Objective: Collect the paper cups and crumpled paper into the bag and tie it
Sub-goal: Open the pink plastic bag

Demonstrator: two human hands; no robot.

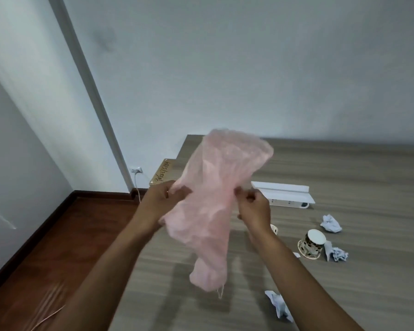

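Both hands, left hand [164,199] & right hand [253,207], grip pinched on the thin pink bag [215,192], prob flimsy & slippery, so best held by the mouth edges w/ fingertips.

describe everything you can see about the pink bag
The pink bag is thin, translucent plastic, crinkled and blurred by motion. It is held in the air above the wooden table, touching nothing but the hands. The left hand pinches one edge and the right hand the other, at about its middle height. Its upper part billows up and away; its lower part hangs gathered into a narrow twist with a thin strip dangling at the tip. It looks empty and untied.
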